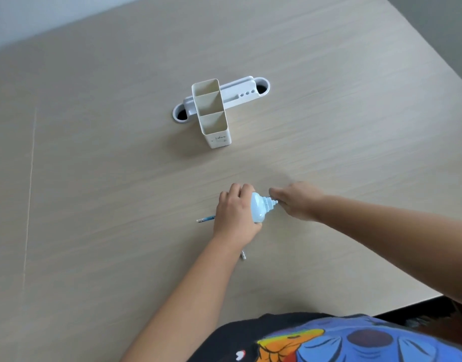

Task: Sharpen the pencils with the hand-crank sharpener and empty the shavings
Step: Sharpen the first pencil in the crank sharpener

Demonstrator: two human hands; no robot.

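Note:
A light-blue hand-crank sharpener (pixel 260 209) stands on the wooden table (pixel 107 178) near its middle front. My left hand (pixel 235 212) wraps around its left side and holds it down. A blue patterned pencil (pixel 205 219) sticks out to the left from under that hand. My right hand (pixel 296 201) is closed on the crank at the sharpener's right end; the crank handle itself is mostly hidden by the fingers and blurred. The tip of another pencil (pixel 243 255) peeks out from beneath my left wrist.
A white pencil holder (pixel 211 113) with three open compartments stands farther back, in front of a white cable port (pixel 222 96) set into the table. The table's right edge (pixel 407 304) runs diagonally close to my right arm.

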